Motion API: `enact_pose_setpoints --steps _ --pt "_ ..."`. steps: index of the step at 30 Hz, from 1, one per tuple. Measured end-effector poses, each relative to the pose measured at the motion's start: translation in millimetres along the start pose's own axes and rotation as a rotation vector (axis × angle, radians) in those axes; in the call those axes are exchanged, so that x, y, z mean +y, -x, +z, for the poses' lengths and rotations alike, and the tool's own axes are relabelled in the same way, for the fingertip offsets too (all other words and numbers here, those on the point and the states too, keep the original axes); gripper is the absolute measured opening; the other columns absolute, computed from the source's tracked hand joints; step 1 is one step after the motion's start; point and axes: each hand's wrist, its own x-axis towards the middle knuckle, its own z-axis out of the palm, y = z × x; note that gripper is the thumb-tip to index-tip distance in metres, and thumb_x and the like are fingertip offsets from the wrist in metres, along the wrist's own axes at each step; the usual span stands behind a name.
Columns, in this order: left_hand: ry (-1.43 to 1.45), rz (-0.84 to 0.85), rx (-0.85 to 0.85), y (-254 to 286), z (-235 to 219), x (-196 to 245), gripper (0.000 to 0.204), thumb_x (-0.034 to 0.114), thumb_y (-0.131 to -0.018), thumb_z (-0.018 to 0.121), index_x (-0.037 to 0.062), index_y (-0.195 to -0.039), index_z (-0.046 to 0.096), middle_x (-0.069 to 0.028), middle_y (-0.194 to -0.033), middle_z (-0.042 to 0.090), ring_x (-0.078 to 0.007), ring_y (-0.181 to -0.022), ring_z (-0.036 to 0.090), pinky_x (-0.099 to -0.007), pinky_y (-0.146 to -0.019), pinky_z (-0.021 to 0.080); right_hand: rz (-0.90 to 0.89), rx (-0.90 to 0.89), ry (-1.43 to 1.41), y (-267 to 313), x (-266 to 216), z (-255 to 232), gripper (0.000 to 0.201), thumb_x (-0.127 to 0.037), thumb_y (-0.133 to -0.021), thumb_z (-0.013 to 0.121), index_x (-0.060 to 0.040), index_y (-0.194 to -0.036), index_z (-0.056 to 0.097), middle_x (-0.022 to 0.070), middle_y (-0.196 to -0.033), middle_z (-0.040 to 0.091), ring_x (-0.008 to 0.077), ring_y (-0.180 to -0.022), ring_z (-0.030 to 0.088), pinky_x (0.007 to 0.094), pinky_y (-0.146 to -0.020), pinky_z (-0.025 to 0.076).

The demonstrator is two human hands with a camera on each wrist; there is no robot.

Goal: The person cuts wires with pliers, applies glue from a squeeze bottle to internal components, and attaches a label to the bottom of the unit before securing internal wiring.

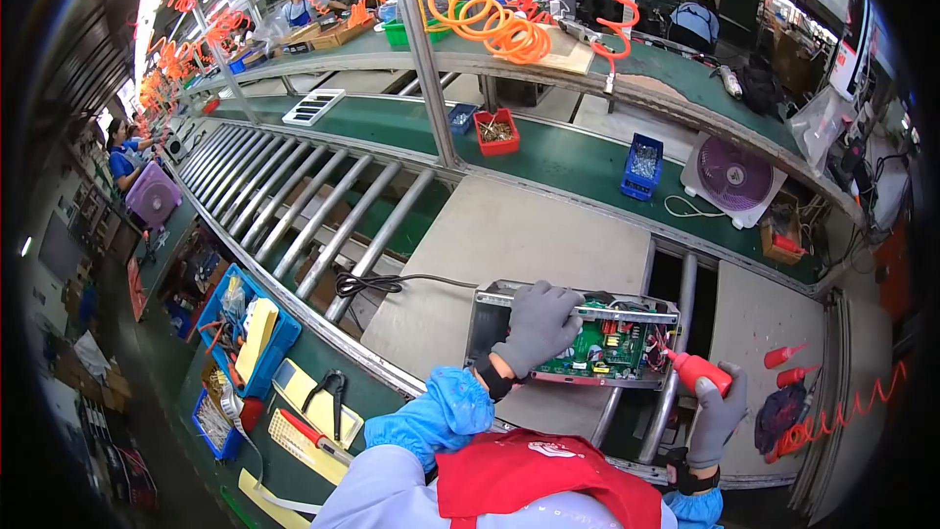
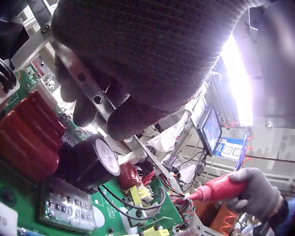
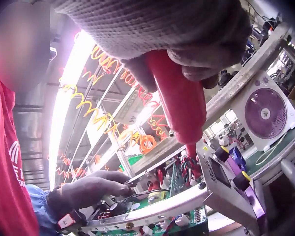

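Left hand (image 1: 537, 325) gripped the metal chassis (image 1: 490, 318) rail while right hand (image 1: 718, 418) clutched the red bottle (image 1: 697, 369), nozzle angled left at the circuit board (image 1: 599, 345).

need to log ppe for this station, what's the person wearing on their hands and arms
Both the left hand and the right hand wear grey knitted gloves. Each wrist carries a black strap. The forearms are covered by bright blue oversleeves with gathered cuffs, pulled over pale sleeves.
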Motion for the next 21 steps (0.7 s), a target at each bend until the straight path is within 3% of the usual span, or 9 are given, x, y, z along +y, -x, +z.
enact_pose_setpoints --steps 2,5,6,9,10,11,12,17,21 --pt "0.023 0.009 0.018 1.1 0.2 0.0 0.026 0.026 -0.076 0.071 0.0165 -0.100 0.071 -0.0018 -0.086 0.067 -0.0251 -0.089 0.061 -0.0434 -0.082 0.044 0.049 0.008 -0.038 1.0 -4.7 0.1 0.037 -0.016 -0.080 0.064 0.0009 -0.111 0.057 0.0070 -0.096 0.059 0.0127 -0.080 0.056 0.0250 -0.068 0.048" --pt "0.006 0.007 -0.012 1.6 1.1 -0.4 0.027 0.026 -0.075 0.071 0.0163 -0.101 0.070 -0.0018 -0.086 0.067 -0.0253 -0.087 0.061 -0.0427 -0.080 0.044 0.159 -0.053 -0.051 4.0 -21.7 -2.9 0.035 -0.014 -0.081 0.062 0.0020 -0.112 0.057 0.0071 -0.100 0.056 0.0155 -0.090 0.053 0.0302 -0.083 0.047" --pt "0.016 -0.015 -0.015 2.4 5.4 -1.8 0.021 0.022 -0.077 0.066 0.0160 -0.097 0.070 -0.0041 -0.088 0.066 -0.0273 -0.088 0.061 -0.0440 -0.079 0.046 0.069 0.020 -0.076 2.2 -10.5 -1.0 0.038 -0.021 -0.079 0.066 -0.0006 -0.109 0.058 0.0060 -0.092 0.060 0.0119 -0.073 0.056 0.0257 -0.062 0.048" --pt "0.149 0.073 0.025 -2.2 8.2 -12.1 0.019 0.018 -0.075 0.066 0.0123 -0.093 0.070 -0.0101 -0.078 0.066 -0.0327 -0.077 0.062 -0.0487 -0.067 0.049 0.079 -0.022 -0.139 2.5 -24.4 -10.5 0.037 -0.027 -0.080 0.069 -0.0024 -0.106 0.060 0.0050 -0.089 0.061 0.0115 -0.071 0.056 0.0250 -0.060 0.046" --pt "0.139 -0.006 -0.103 -0.6 14.1 -16.4 0.020 0.019 -0.074 0.068 0.0120 -0.093 0.071 -0.0090 -0.079 0.067 -0.0324 -0.076 0.063 -0.0480 -0.068 0.049 0.099 0.024 -0.107 4.8 -24.5 -14.9 0.039 -0.029 -0.080 0.068 -0.0010 -0.106 0.061 0.0058 -0.089 0.060 0.0129 -0.074 0.057 0.0268 -0.063 0.048" --pt "0.129 0.046 -0.020 -1.2 13.7 -16.7 0.021 0.021 -0.074 0.070 0.0121 -0.094 0.071 -0.0079 -0.080 0.068 -0.0315 -0.076 0.064 -0.0471 -0.070 0.049 0.027 0.034 0.057 2.8 -12.0 -26.2 0.040 -0.028 -0.080 0.068 0.0003 -0.107 0.060 0.0068 -0.090 0.060 0.0145 -0.079 0.058 0.0290 -0.068 0.049" --pt "0.097 0.051 -0.066 -4.3 8.1 -12.8 0.024 0.023 -0.075 0.072 0.0124 -0.096 0.072 -0.0068 -0.083 0.069 -0.0306 -0.078 0.063 -0.0459 -0.072 0.049 -0.024 0.060 0.128 4.5 -7.5 -33.7 0.040 -0.025 -0.079 0.069 0.0012 -0.108 0.061 0.0079 -0.094 0.060 0.0166 -0.083 0.058 0.0312 -0.075 0.050" --pt "-0.007 0.019 -0.089 -7.4 0.3 -2.2 0.024 0.025 -0.078 0.070 0.0137 -0.099 0.071 -0.0040 -0.088 0.068 -0.0276 -0.089 0.061 -0.0427 -0.080 0.042 0.015 0.153 -0.091 25.5 -22.5 -45.3 0.042 -0.018 -0.077 0.069 0.0018 -0.113 0.059 0.0094 -0.105 0.059 0.0180 -0.091 0.057 0.0324 -0.083 0.049" --pt "-0.030 0.014 -0.114 -9.8 -1.3 -3.1 0.028 0.027 -0.080 0.069 0.0122 -0.103 0.071 -0.0053 -0.090 0.069 -0.0282 -0.090 0.060 -0.0423 -0.082 0.042 -0.063 0.092 0.062 38.0 -16.4 -53.9 0.044 -0.016 -0.077 0.070 0.0029 -0.115 0.059 0.0108 -0.105 0.059 0.0181 -0.093 0.058 0.0313 -0.085 0.049"
